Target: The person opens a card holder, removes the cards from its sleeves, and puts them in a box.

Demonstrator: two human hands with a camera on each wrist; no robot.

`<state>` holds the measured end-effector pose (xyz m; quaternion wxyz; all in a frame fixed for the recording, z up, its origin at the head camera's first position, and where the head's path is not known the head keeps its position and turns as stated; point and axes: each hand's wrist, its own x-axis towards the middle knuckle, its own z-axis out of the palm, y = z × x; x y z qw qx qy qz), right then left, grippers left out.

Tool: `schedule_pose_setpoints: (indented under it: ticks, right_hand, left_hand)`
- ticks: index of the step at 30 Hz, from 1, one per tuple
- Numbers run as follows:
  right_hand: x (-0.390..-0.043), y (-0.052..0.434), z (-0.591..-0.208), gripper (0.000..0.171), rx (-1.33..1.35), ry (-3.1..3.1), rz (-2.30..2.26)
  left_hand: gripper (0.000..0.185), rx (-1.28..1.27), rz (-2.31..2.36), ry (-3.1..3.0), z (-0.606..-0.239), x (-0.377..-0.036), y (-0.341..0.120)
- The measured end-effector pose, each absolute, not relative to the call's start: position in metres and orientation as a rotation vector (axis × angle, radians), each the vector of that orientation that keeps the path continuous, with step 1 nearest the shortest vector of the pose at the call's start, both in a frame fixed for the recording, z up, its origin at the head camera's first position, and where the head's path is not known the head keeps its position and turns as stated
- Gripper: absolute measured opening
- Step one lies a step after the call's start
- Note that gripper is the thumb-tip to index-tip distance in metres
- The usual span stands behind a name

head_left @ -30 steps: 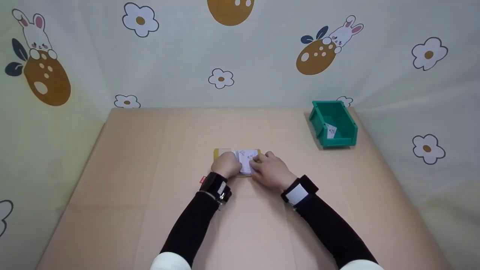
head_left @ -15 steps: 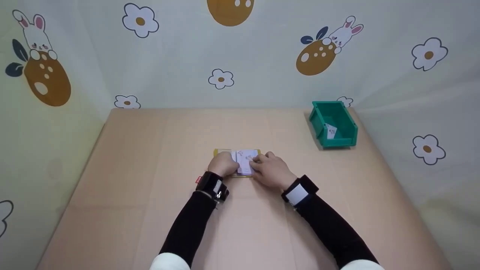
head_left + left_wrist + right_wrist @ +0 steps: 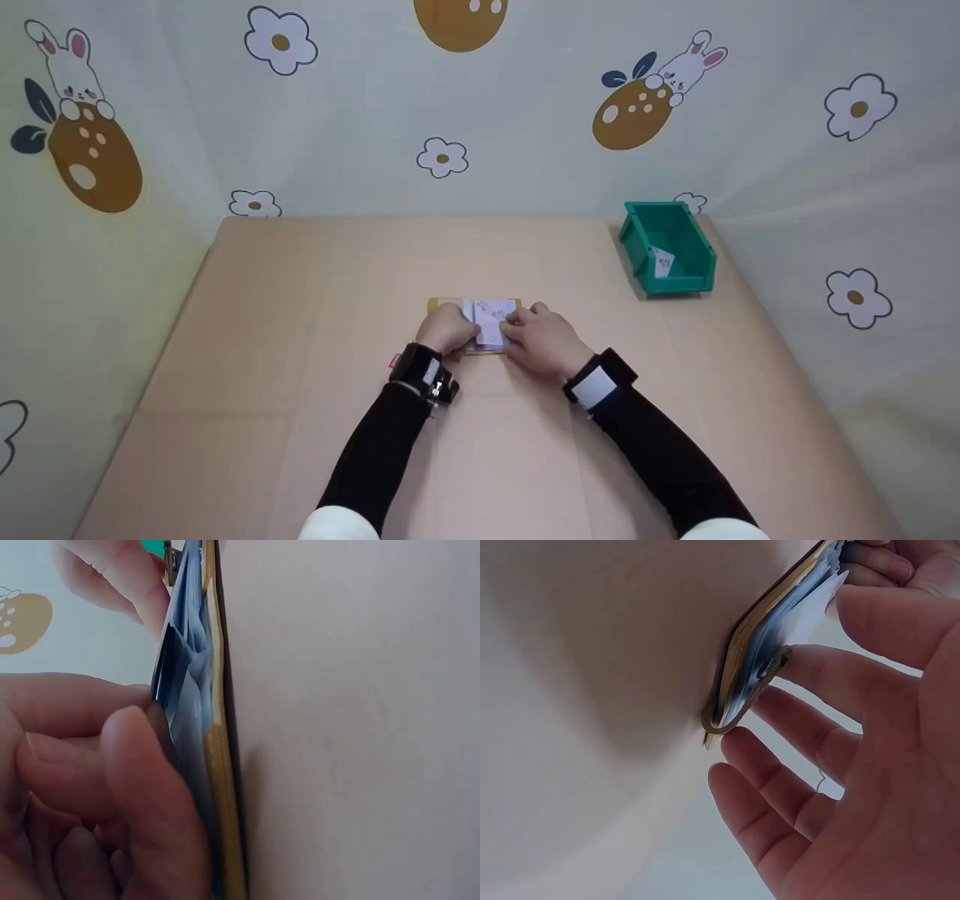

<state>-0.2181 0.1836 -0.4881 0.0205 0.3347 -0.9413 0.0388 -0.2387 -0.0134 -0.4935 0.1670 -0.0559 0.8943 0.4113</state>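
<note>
A tan card holder (image 3: 433, 304) lies open on the table in the head view, with a white printed card (image 3: 491, 311) over its right half. My left hand (image 3: 446, 328) is at its left side. In the left wrist view, the left thumb and finger pinch a dark-edged clear sleeve (image 3: 171, 660) standing up from the holder. My right hand (image 3: 546, 341) holds the right side. The right wrist view shows a fingertip against the folded strap (image 3: 776, 667) with a metal snap, other fingers near the holder's edge. Left fingertips in the sleeves are partly hidden.
A green bin (image 3: 679, 284) stands at the table's back right corner, a white printed card (image 3: 663, 262) leaning inside it. A patterned curtain (image 3: 337, 135) borders the table (image 3: 315, 450) at the back and both sides.
My left hand has shifted slightly left, keeping near the card's left edge. The white card has shifted and turned a little. The right hand has stayed in place.
</note>
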Motion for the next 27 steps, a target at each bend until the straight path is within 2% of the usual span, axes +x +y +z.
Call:
schedule_pose_setpoints:
  ticks: [12, 20, 27]
  right_hand:
    - [-0.22, 0.181, -0.488, 0.041, 1.025, -2.978, 0.058]
    - [-0.221, 0.18, -0.487, 0.041, 1.023, -2.996, 0.052]
    - [-0.221, 0.183, -0.487, 0.04, 0.999, -3.003, 0.109]
  left_hand:
    - [0.022, -0.224, 1.224, 2.49, -0.496, -0.231, -0.052]
    - [0.022, -0.21, 1.24, 2.473, -0.497, -0.233, -0.057]
    - [0.02, -0.186, 1.382, 2.461, -0.467, -0.227, -0.067]
